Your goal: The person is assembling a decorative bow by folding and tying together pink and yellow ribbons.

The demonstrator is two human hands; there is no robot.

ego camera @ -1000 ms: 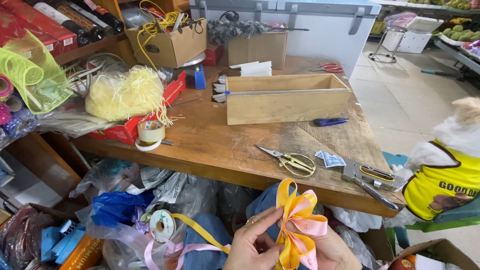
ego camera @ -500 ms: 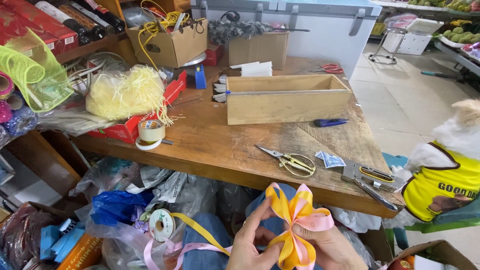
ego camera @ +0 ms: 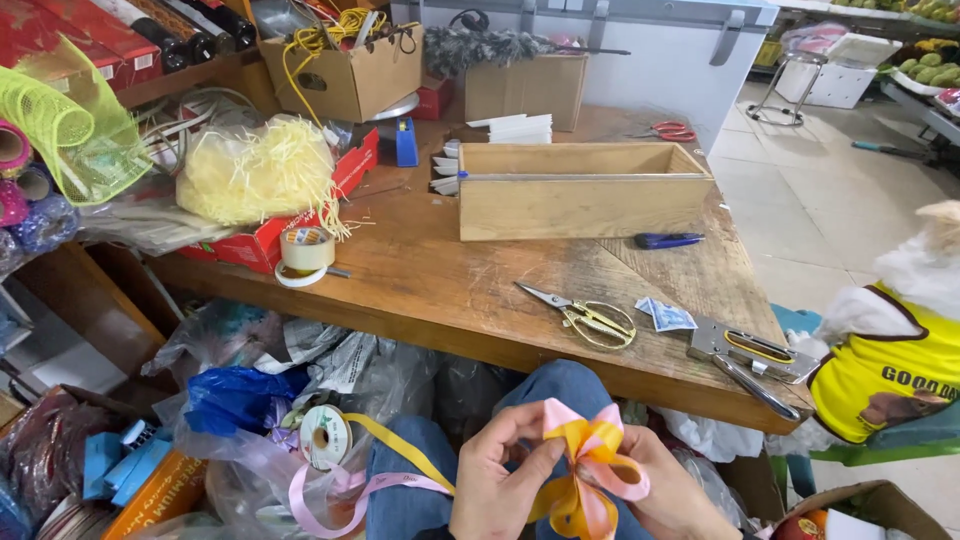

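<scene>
Both hands sit low over the person's lap, below the near edge of the wooden surface (ego camera: 450,280), and between them is a ribbon bow (ego camera: 585,465) of orange-yellow and pink loops. The left hand (ego camera: 497,478) pinches the bow's middle from its own side, fingers bent around the gathered centre, while the right hand (ego camera: 668,490) cups the loops from the other side with its thumb pressed in at the knot; both are closed on the bow, which is raised just clear of the blue-jeaned knees. A yellow ribbon and a pink ribbon trail away from the left hand toward a ribbon spool (ego camera: 325,437) that lies among plastic bags well out to the left. Just above the hands, on the surface, lie gold-handled scissors (ego camera: 583,317); beside them to the right is a small blue-and-white sachet (ego camera: 663,315), and farther right a metal stapler (ego camera: 750,355) near the corner. Beyond those, farther from the hands, stands a long open wooden box (ego camera: 585,190) with a blue cutter (ego camera: 668,240) just in front of it. Far off to the upper left sit a roll of tape (ego camera: 306,250) and a heap of pale yellow shredded paper (ego camera: 258,172). At the right edge, well apart from the right hand, is a small white dog in a yellow shirt (ego camera: 890,350).
</scene>
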